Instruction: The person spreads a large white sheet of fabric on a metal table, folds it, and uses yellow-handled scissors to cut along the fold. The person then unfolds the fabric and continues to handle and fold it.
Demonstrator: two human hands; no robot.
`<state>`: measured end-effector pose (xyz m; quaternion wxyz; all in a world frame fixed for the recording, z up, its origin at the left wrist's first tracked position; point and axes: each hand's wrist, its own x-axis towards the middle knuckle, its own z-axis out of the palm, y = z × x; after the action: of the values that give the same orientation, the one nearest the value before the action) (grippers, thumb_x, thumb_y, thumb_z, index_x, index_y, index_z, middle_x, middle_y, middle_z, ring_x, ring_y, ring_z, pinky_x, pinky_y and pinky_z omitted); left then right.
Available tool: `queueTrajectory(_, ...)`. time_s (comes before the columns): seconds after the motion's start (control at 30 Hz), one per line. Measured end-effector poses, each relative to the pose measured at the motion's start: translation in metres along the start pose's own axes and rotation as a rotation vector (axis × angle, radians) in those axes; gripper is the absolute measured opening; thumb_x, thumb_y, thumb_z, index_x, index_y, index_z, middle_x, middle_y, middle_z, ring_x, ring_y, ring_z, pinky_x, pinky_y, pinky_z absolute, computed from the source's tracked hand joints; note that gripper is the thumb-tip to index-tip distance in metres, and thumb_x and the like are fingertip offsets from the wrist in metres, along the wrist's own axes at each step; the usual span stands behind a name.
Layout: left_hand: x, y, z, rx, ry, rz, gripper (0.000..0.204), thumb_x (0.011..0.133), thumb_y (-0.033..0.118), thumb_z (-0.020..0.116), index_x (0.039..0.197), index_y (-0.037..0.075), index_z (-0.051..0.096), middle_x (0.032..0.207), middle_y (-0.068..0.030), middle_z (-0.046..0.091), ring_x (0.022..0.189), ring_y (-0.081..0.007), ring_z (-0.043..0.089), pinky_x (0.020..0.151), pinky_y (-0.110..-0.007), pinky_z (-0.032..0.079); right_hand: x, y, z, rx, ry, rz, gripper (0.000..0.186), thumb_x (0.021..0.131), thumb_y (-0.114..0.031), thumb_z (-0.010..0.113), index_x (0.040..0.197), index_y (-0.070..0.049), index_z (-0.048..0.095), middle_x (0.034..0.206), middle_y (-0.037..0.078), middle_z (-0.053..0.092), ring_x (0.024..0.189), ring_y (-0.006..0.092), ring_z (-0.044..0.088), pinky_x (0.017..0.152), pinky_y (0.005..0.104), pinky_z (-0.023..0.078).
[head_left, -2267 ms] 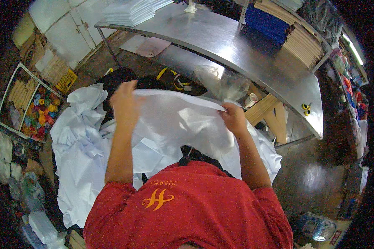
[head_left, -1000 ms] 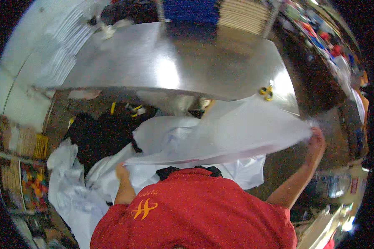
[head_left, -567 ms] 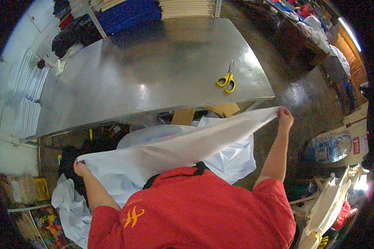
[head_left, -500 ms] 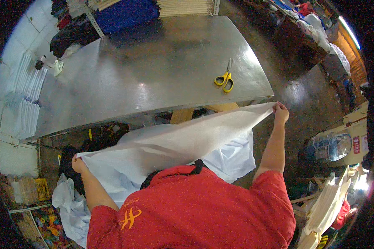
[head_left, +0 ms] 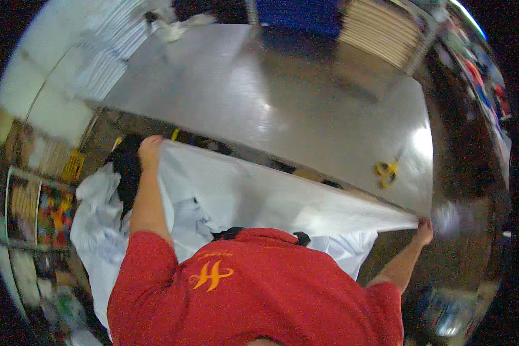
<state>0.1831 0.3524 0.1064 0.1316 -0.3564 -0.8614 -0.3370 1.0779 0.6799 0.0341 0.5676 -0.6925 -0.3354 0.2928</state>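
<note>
A wide white cloth (head_left: pixel 259 184) is stretched between my two hands, in front of the metal table's near edge. My left hand (head_left: pixel 150 149) is closed on its left upper corner. The opposite upper corner is pinched in my right hand (head_left: pixel 424 230), lower and out beside the table's right end. The cloth's upper edge runs nearly straight between them, while its lower part hangs in folds and is partly hidden behind my red shirt. Yellow-handled scissors (head_left: pixel 387 172) lie on the metal table (head_left: pixel 305 98) near its right end, blurred.
Stacks of folded white cloth (head_left: pixel 112 46) stand at the table's far left. Behind the table are a blue stack (head_left: pixel 299 16) and a cream stack (head_left: pixel 379 32). More white cloth (head_left: pixel 98 230) hangs at my left, near a shelf (head_left: pixel 23 202) of colourful items.
The view has turned, so the table now slants down to the right. My left hand has risen and my right hand has dropped in the picture, the cloth still taut between them.
</note>
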Motion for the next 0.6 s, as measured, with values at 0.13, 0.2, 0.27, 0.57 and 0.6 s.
queueTrajectory(0.13, 0.003, 0.016, 0.013, 0.094, 0.005, 0.009, 0.017, 0.068, 0.018, 0.065, 0.079, 0.005, 0.065, 0.086, -0.0119, 0.061, 0.087, -0.027, 0.056, 0.076, -0.035, 0.044, 0.006, -0.002, -0.005, -0.389, 0.095, -0.071, 0.026, 0.085, -0.016, 0.053, 0.107, -0.003, 0.059, 0.096, 0.01, 0.062, 0.078, 0.0176, 0.06, 0.066, 0.0263, 0.049)
queueTrajectory(0.2, 0.006, 0.022, 0.02, 0.049, 0.007, -0.041, 0.016, 0.069, 0.018, 0.064, 0.078, 0.005, 0.065, 0.084, -0.0126, 0.062, 0.084, -0.0279, 0.057, 0.074, -0.035, 0.044, 0.006, -0.004, -0.007, -0.417, 0.045, -0.184, 0.036, 0.082, -0.033, 0.055, 0.103, -0.006, 0.061, 0.088, 0.01, 0.064, 0.074, 0.0152, 0.06, 0.064, 0.0287, 0.049)
queueTrajectory(0.27, 0.011, 0.027, 0.028, 0.02, 0.03, -0.103, 0.014, 0.07, 0.018, 0.063, 0.077, 0.005, 0.064, 0.081, -0.0131, 0.062, 0.081, -0.0286, 0.058, 0.072, -0.036, 0.044, 0.007, -0.005, -0.008, -0.37, 0.063, -0.118, 0.041, 0.079, -0.042, 0.056, 0.099, -0.007, 0.064, 0.082, 0.01, 0.065, 0.071, 0.0136, 0.06, 0.063, 0.0303, 0.049)
queueTrajectory(0.57, 0.035, 0.018, 0.067, 0.166, -0.064, -0.247, 0.013, 0.072, 0.018, 0.061, 0.078, 0.007, 0.064, 0.079, -0.013, 0.063, 0.077, -0.0298, 0.059, 0.07, -0.036, 0.046, 0.025, 0.01, -0.007, -0.39, 0.102, -0.07, 0.041, 0.082, -0.035, 0.053, 0.103, -0.002, 0.06, 0.086, 0.013, 0.064, 0.072, 0.0223, 0.061, 0.062, 0.0358, 0.05)
queueTrajectory(0.6, 0.037, 0.009, 0.071, 0.188, -0.065, -0.242, 0.014, 0.072, 0.019, 0.061, 0.079, 0.007, 0.065, 0.08, -0.0126, 0.063, 0.078, -0.0295, 0.059, 0.071, -0.036, 0.046, 0.024, 0.012, -0.008, -0.118, 0.045, -0.039, 0.04, 0.083, -0.032, 0.052, 0.105, 0.0, 0.058, 0.089, 0.014, 0.063, 0.073, 0.0232, 0.061, 0.062, 0.0357, 0.05)
